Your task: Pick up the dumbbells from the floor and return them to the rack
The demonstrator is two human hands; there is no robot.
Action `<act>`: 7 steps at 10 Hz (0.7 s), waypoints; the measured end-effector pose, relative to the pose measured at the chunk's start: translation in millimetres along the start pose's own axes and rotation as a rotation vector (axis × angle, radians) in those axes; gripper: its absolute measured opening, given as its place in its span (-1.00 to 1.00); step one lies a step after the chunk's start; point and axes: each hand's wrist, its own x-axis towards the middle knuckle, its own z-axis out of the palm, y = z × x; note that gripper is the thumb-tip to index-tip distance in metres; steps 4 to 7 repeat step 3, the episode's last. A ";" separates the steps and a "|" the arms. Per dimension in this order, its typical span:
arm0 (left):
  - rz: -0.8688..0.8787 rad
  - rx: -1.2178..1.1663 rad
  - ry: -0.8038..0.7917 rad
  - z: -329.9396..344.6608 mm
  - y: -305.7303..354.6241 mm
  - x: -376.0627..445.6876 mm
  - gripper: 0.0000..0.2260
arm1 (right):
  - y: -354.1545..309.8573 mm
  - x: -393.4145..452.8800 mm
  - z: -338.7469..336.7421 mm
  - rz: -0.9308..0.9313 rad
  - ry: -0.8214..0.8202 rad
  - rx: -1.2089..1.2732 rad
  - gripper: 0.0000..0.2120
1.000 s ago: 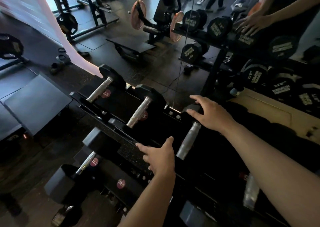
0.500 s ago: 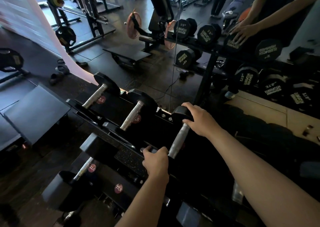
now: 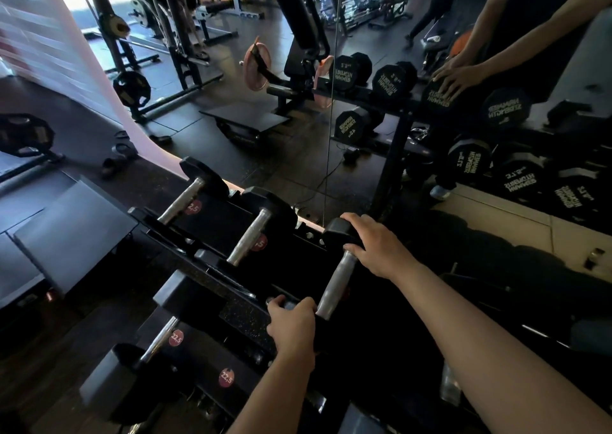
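Since a second ago, both my hands have come down from hovering open over the rack (image 3: 185, 231) and closed onto the dumbbell (image 3: 336, 283); over the last half second the grip is unchanged, and only my view has drifted slightly.

Dumbbell: knurled silver handle, dull grey, with black heads. It lies in the top tier of the rack, at the right end of the row, handle running from the front rail toward the back edge by the mirror (image 3: 463, 155). Two matching dumbbells sit in the cradles to its left, each over a round red label. The lower tier carries larger ones marked 22.5.

Left hand (image 3: 291, 326): palm down at the front rail, fingers (image 3: 277, 302) curled tight over the near head of the dumbbell, knuckles raised. The head itself is largely covered by the hand. Forearm comes up from the lower edge of view.

Right hand (image 3: 376, 248): laid over the far black head, fingers (image 3: 351, 218) wrapped around its top and thumb pressed where handle meets head. Forearm is extended diagonally from the lower right.

Whether the dumbbell rests fully in its cradle or is lifted slightly off it, I cannot tell.
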 end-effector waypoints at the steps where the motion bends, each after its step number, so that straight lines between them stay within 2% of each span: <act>1: -0.006 -0.017 -0.023 -1.8 -1.7 1.9 -0.37 | -3.1 -1.1 -1.2 0.027 -0.024 -0.003 -0.45; 2: 0.075 0.011 -0.012 -5.4 0.2 4.7 -0.28 | -6.5 -1.6 -6.8 0.090 -0.048 -0.042 -0.43; 3: 0.139 0.073 0.035 -9.5 11.2 -2.7 -0.26 | -12.0 -5.3 -13.1 0.112 0.002 -0.050 -0.41; 7: 0.139 0.073 0.035 -9.5 11.2 -2.7 -0.26 | -12.0 -5.3 -13.1 0.112 0.002 -0.050 -0.41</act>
